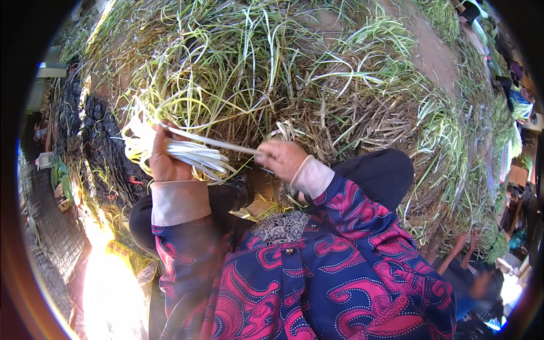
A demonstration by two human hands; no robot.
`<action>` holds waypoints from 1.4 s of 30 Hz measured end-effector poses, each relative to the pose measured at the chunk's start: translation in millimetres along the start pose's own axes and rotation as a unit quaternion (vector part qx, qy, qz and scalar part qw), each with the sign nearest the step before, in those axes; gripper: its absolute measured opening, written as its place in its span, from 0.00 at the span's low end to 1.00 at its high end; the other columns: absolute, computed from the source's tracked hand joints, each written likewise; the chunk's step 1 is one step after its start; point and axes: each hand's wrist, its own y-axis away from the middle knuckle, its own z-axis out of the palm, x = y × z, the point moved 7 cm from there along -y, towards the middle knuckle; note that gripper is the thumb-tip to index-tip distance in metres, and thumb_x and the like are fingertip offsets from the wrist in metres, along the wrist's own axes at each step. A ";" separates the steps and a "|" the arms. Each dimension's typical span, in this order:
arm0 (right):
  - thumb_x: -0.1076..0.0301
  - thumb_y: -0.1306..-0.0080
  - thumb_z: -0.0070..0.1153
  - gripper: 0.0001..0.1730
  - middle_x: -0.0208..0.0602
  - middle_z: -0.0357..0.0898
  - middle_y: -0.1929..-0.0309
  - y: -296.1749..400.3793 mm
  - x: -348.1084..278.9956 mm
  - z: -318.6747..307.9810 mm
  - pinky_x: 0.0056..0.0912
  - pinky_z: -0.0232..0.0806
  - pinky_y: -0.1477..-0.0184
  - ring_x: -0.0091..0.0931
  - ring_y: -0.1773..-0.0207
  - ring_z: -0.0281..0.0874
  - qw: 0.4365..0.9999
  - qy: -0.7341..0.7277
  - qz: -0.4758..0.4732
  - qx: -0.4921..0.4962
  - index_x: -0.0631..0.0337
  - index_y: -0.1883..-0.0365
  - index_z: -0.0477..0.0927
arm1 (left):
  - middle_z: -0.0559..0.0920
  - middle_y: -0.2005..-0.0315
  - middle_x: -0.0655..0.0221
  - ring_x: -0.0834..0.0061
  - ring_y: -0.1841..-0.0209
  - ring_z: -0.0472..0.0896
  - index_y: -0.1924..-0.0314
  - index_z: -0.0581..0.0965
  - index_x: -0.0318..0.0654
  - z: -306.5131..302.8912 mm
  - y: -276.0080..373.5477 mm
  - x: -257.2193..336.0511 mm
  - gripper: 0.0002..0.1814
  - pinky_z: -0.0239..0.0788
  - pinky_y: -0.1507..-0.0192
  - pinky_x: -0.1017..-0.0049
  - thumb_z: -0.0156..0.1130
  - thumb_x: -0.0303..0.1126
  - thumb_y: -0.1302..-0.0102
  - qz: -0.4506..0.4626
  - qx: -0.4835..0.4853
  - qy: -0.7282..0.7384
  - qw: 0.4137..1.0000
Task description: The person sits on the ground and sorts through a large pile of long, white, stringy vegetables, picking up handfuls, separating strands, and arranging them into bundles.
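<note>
My left hand [168, 159] grips a bundle of pale white-green stalks [197, 155], which look like blanched chives or a similar leafy vegetable. Their yellowish leaves [138, 134] curl out past the far side of the palm. To the right, my right hand [282, 157] pinches the end of a single long stalk [221, 142] stretched between the two hands. Motion blurs the right fingers a little. Just behind that hand, a few pale stalk ends [287, 129] stick up from the heap. Both hands are above my bent legs.
A large heap of loose green stalks [255, 55] spreads before me, with dry trimmings [374, 114] at its right. Crumpled black plastic sheeting [102, 127] lies on the left, near a yellow printed bag [123, 255]. Another person's arm [452, 253] shows at lower right.
</note>
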 end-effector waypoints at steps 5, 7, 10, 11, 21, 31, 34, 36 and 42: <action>0.58 0.39 0.42 0.14 0.27 0.70 0.80 32.7 27.3 8.4 0.20 0.60 0.71 0.19 0.75 0.67 0.984 -0.144 0.104 -0.008 0.60 0.71 0.71 | 0.74 0.63 0.63 0.78 0.66 0.73 0.60 0.69 0.35 -13.7 -12.0 28.2 0.10 0.66 0.67 0.84 0.50 0.30 0.42 0.059 0.037 -0.030 0.997; 0.58 0.39 0.39 0.13 0.38 0.69 0.84 31.5 16.5 -12.1 0.24 0.63 0.73 0.30 0.79 0.69 0.952 -0.265 0.128 0.081 0.58 0.73 0.71 | 0.72 0.58 0.62 0.77 0.64 0.72 0.62 0.70 0.37 3.7 -1.0 4.0 0.09 0.66 0.66 0.83 0.50 0.29 0.42 -0.012 0.024 -0.032 0.999; 0.59 0.39 0.39 0.12 0.41 0.70 0.84 13.6 -5.3 -30.0 0.34 0.63 0.76 0.37 0.80 0.69 0.988 -0.042 0.135 0.067 0.57 0.72 0.67 | 0.68 0.53 0.61 0.65 0.52 0.68 0.73 0.66 0.42 16.8 8.8 -42.8 0.06 0.65 0.63 0.76 0.55 0.26 0.47 -0.030 -0.105 -0.114 0.987; 0.59 0.39 0.39 0.11 0.42 0.70 0.83 3.9 -13.0 -26.0 0.38 0.63 0.77 0.40 0.79 0.70 0.990 0.032 0.125 0.058 0.57 0.72 0.66 | 0.70 0.56 0.59 0.65 0.55 0.70 0.72 0.66 0.43 20.4 20.7 -59.5 0.07 0.65 0.64 0.76 0.56 0.25 0.48 -0.065 -0.097 -0.141 0.983; 0.65 0.47 0.47 0.15 0.45 0.70 0.63 -26.8 42.9 0.5 0.33 0.62 0.56 0.37 0.58 0.67 0.995 0.030 0.043 -0.086 0.62 0.63 0.71 | 0.67 0.83 0.71 0.78 0.83 0.67 0.57 0.63 0.37 58.6 13.2 -23.7 0.17 0.64 0.79 0.78 0.54 0.27 0.46 0.011 -0.098 -0.234 0.967; 0.69 0.47 0.49 0.14 0.37 0.75 0.66 -97.0 224.7 -49.0 0.24 0.61 0.57 0.27 0.63 0.71 0.874 -0.278 0.278 0.286 0.62 0.62 0.72 | 0.64 0.87 0.75 0.80 0.85 0.65 0.71 0.67 0.41 10.7 9.3 -87.5 0.10 0.59 0.83 0.81 0.59 0.34 0.48 -0.195 0.089 -0.174 0.961; 0.60 0.49 0.52 0.21 0.41 0.74 0.64 -118.9 242.6 -36.5 0.27 0.60 0.56 0.30 0.62 0.71 0.905 -0.171 0.279 0.273 0.62 0.59 0.72 | 0.65 0.86 0.75 0.80 0.83 0.67 0.72 0.67 0.41 17.0 5.5 -90.0 0.10 0.61 0.80 0.81 0.60 0.32 0.49 -0.215 0.025 -0.181 0.959; 0.62 0.51 0.52 0.16 0.36 0.75 0.70 -124.7 247.4 -23.9 0.25 0.61 0.62 0.26 0.68 0.71 0.909 -0.189 0.275 0.248 0.61 0.66 0.74 | 0.66 0.84 0.76 0.81 0.82 0.67 0.71 0.66 0.41 23.5 0.3 -84.5 0.11 0.64 0.75 0.80 0.59 0.31 0.49 -0.172 -0.011 -0.233 0.957; 0.70 0.46 0.48 0.06 0.34 0.74 0.73 -111.2 127.7 -16.9 0.23 0.64 0.67 0.22 0.72 0.70 0.918 -0.239 0.256 0.187 0.62 0.70 0.72 | 0.75 0.75 0.70 0.82 0.73 0.72 0.69 0.71 0.34 26.3 -17.8 -75.3 0.09 0.64 0.68 0.83 0.61 0.25 0.51 -0.055 -0.026 -0.343 0.937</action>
